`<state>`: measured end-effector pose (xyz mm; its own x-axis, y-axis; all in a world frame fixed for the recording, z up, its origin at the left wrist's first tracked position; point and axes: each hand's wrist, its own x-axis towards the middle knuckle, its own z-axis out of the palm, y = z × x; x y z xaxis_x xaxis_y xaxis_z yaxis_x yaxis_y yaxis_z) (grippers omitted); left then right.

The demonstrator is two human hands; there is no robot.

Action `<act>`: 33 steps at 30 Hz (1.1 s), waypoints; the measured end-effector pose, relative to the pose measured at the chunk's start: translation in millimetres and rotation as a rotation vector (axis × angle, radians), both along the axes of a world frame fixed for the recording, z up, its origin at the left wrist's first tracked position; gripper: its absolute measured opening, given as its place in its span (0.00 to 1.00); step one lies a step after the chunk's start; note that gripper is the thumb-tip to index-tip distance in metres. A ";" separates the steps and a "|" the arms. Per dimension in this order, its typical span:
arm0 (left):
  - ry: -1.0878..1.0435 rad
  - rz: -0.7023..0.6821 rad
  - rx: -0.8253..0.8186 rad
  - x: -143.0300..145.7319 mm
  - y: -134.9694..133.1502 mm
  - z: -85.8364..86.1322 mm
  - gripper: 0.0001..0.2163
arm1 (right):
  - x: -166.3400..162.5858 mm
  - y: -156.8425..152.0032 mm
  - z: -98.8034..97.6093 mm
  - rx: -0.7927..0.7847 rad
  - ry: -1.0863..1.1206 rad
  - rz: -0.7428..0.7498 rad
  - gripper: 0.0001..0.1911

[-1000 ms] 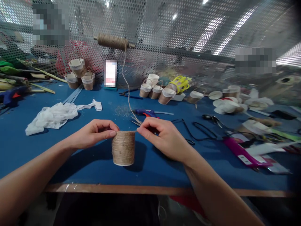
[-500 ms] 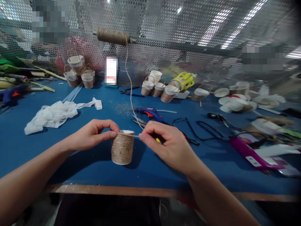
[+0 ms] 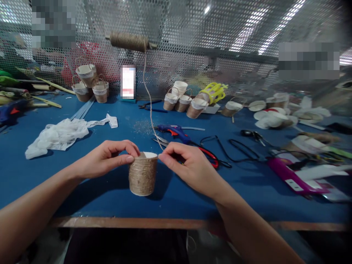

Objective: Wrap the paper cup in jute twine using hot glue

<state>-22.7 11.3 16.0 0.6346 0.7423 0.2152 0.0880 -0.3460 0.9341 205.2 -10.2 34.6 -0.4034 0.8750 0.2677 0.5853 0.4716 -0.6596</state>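
A blue worktop (image 3: 115, 194) fronts a perforated metal screen (image 3: 192, 44). At lower centre, a small twine-wrapped paper cup (image 3: 142, 174) stands upright between both hands: left hand (image 3: 108, 158) pinches its rim, right hand (image 3: 187, 167) pinches the thin twine strand (image 3: 150, 106).

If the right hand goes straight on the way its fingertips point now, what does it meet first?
The right hand points left, pinching brown twine at the rim of the small twine-wrapped cup. It would probably meet that rim at once, then the left hand's thumb; the depth is unclear.
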 end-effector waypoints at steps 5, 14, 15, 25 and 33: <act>-0.005 -0.018 -0.012 -1.1 0.4 0.4 0.07 | -0.9 0.7 -3.9 -0.070 0.127 0.019 0.05; -0.035 -0.030 -0.057 -2.4 -0.3 -1.8 0.08 | -0.7 2.9 -2.0 -0.003 0.098 0.160 0.06; -0.035 -0.031 -0.056 -2.2 -0.1 -2.1 0.07 | -0.7 3.1 -2.3 0.008 0.085 0.164 0.06; 0.029 -0.005 -0.027 -0.2 1.8 -2.3 0.06 | -1.0 2.0 -2.0 0.092 -0.033 0.173 0.08; 0.149 0.068 0.094 16.6 -7.3 3.8 0.07 | -7.2 -2.3 -3.7 0.174 -0.136 0.176 0.08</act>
<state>-6.1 4.0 19.8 0.6133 0.7660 0.1926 0.2496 -0.4193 0.8728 198.0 -12.5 30.9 -0.5880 0.7337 0.3404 0.5619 0.6733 -0.4806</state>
